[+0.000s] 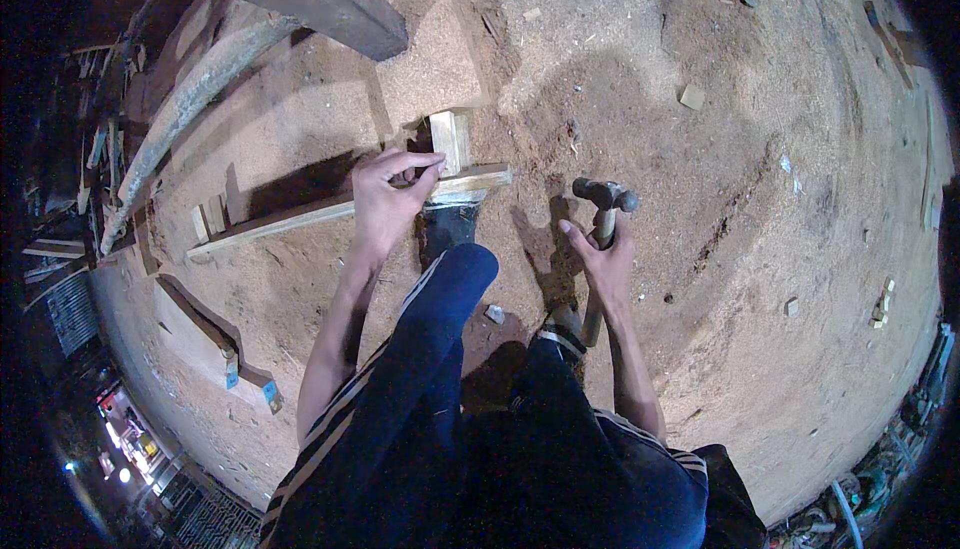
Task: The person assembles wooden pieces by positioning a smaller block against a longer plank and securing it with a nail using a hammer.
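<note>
Left hand (388,192) pinched beside block (447,141), right hand (610,267) gripping hammer (605,221)

Curved pole (192,104) at upper left, small wood block (691,97) on sandy ground (740,369)

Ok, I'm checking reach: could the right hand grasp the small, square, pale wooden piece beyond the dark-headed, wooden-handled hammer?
Probably not as things stand: the right hand is holding the wooden-handled hammer. Nothing visible blocks the way to the pale wooden piece.
</note>
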The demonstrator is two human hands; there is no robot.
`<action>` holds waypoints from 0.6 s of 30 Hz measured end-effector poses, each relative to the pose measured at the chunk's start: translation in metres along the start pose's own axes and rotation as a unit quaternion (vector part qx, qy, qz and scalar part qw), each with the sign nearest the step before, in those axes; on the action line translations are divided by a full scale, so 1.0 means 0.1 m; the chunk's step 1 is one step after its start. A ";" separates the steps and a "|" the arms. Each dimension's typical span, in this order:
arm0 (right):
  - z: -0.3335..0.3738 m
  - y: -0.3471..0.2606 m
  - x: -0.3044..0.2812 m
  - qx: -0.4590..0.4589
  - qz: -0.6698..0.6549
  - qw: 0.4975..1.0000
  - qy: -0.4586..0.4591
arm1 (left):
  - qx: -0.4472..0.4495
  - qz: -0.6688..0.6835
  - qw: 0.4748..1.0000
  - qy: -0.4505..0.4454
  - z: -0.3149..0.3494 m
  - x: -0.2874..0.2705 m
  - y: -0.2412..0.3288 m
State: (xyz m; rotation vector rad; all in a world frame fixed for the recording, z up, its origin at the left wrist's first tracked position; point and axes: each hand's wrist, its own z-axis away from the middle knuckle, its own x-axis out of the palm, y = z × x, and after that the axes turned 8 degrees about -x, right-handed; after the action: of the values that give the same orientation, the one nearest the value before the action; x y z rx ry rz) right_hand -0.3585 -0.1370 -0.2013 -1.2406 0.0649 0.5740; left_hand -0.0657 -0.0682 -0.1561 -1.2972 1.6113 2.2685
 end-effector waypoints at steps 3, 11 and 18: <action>0.01 -0.01 0.01 0.014 -0.029 0.999 0.001 | 0.002 0.021 1.000 -0.009 -0.02 0.01 -0.03; -0.15 -0.13 -0.07 -0.069 0.012 0.997 -0.014 | -0.073 0.045 0.995 -0.056 -0.07 -0.01 0.01; -0.33 -0.65 -0.17 -0.130 0.044 0.989 -0.051 | 0.006 0.005 0.998 -0.060 -0.12 -0.03 -0.05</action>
State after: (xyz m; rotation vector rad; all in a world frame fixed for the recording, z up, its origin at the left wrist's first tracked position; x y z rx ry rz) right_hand -0.3356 -0.1858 -0.1504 -1.4650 -0.0427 0.7390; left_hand -0.0546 -0.0745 -0.1592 -1.1289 1.5926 2.2899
